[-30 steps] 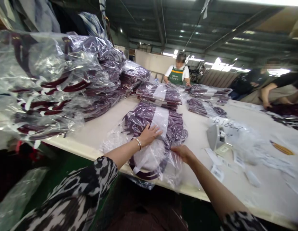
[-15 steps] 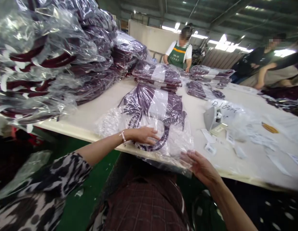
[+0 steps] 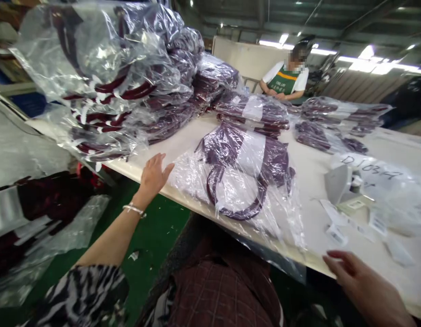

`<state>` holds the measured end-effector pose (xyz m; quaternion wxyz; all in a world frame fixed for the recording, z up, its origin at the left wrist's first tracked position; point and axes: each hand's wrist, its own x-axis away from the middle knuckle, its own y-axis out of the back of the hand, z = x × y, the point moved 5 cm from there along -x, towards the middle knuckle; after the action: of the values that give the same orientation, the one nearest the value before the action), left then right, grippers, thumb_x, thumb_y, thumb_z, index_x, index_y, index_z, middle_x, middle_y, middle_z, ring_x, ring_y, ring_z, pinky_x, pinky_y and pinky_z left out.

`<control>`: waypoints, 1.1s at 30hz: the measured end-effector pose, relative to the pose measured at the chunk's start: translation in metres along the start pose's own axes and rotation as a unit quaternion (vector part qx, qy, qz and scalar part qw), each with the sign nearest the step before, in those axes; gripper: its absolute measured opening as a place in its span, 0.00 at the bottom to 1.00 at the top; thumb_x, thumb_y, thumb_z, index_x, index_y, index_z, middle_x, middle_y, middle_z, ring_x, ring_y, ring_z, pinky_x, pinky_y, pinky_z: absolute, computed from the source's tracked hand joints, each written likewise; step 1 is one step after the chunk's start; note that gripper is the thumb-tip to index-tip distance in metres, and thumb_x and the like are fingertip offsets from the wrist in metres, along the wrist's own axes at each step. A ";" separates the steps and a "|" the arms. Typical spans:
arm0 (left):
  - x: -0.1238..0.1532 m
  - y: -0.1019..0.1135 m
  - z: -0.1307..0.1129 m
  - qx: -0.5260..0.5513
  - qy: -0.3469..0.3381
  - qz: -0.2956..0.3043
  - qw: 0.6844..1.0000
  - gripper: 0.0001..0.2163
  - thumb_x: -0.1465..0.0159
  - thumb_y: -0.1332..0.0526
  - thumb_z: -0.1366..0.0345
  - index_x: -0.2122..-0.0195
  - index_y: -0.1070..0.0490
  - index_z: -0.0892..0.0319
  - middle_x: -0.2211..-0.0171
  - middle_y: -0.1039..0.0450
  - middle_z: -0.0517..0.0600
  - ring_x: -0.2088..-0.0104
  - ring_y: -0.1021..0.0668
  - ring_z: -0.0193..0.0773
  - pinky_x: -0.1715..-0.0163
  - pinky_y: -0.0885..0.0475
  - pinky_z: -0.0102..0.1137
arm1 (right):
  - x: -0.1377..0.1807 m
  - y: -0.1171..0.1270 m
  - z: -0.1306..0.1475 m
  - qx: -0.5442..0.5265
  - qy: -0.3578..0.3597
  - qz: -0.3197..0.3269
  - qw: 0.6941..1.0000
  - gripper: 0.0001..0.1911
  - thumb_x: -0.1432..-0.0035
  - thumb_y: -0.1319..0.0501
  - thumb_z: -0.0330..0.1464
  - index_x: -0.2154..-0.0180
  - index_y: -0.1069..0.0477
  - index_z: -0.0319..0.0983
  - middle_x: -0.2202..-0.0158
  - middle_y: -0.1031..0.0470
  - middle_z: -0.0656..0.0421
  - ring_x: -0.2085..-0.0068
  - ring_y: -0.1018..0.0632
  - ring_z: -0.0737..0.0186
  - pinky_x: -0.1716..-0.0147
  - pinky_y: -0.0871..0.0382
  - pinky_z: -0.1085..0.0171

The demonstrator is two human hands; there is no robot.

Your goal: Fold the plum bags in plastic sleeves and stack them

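Observation:
A folded dark purple garment point(image 3: 278, 156) lies flat on the table in a clear plastic bag point(image 3: 285, 218). A white paper band point(image 3: 251, 152) crosses it, and a curved dark trim forms a loop at its near end. My left hand point(image 3: 153, 176) is over the table's front edge, left of the bag, with fingers stretched and thumb apart, holding nothing. To the right of the bag, my right hand point(image 3: 363, 279) hovers at the table edge, slightly blurred, fingers loosely extended and nothing in them. It is apart from the bag.
A tall pile of bagged garments point(image 3: 129, 86) stands at the left. More bagged stacks point(image 3: 254, 113) lie behind. Paper tags point(image 3: 336, 234), a grey dispenser-like object point(image 3: 340, 184) and marked plastic point(image 3: 384, 175) lie at right. A person in a green apron point(image 3: 281, 84) stands across the table.
My left hand has lifted off the bagged garment and moved left. My right hand has left the bag's near corner and moved right. The view has turned left.

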<state>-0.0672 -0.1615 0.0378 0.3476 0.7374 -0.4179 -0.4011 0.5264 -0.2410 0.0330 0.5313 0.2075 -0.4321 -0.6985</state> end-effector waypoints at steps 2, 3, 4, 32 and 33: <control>-0.022 -0.007 0.014 -0.012 0.042 0.029 0.999 0.26 0.28 0.45 0.53 0.38 0.37 0.71 0.41 0.31 0.68 0.41 0.30 0.55 0.40 0.37 0.47 | -0.006 0.002 0.086 0.012 0.168 -0.071 0.983 0.23 0.48 0.38 0.53 0.58 0.22 0.45 0.57 0.18 0.50 0.59 0.19 0.43 0.55 0.26 0.47; -0.030 -0.009 0.016 -0.012 0.049 0.039 0.998 0.25 0.29 0.44 0.51 0.42 0.33 0.70 0.45 0.28 0.67 0.45 0.28 0.55 0.44 0.35 0.45 | -0.004 -0.008 0.134 -0.003 0.252 -0.083 0.964 0.24 0.42 0.43 0.52 0.53 0.23 0.44 0.51 0.20 0.49 0.52 0.20 0.44 0.49 0.28 0.47; -0.037 -0.012 0.017 -0.013 0.057 0.053 0.997 0.24 0.30 0.43 0.50 0.46 0.29 0.68 0.50 0.25 0.64 0.49 0.26 0.54 0.48 0.33 0.43 | 0.000 -0.026 0.182 -0.014 0.333 -0.076 0.940 0.25 0.36 0.46 0.49 0.47 0.25 0.43 0.44 0.23 0.50 0.44 0.23 0.45 0.41 0.33 0.47; -0.087 -0.032 -0.175 0.474 -0.139 0.306 0.814 0.15 0.43 0.38 0.66 0.54 0.31 0.60 0.69 0.21 0.48 0.68 0.21 0.37 0.65 0.29 0.30 | -0.084 -0.164 0.294 -0.531 0.132 0.298 0.782 0.25 0.36 0.40 0.50 0.47 0.29 0.38 0.54 0.19 0.50 0.52 0.18 0.53 0.49 0.24 0.53; -0.095 -0.054 -0.194 0.460 -0.150 0.317 0.816 0.15 0.44 0.40 0.68 0.54 0.31 0.61 0.70 0.21 0.48 0.69 0.22 0.36 0.67 0.30 0.29 | -0.097 -0.156 0.289 -0.552 0.100 0.284 0.778 0.24 0.36 0.39 0.49 0.49 0.29 0.38 0.57 0.19 0.51 0.56 0.18 0.55 0.52 0.22 0.55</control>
<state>0.0906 -0.0196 0.1054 0.0093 0.5689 -0.8111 -0.1355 0.2555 -0.0312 0.0441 0.7693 -0.1848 0.0433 -0.6100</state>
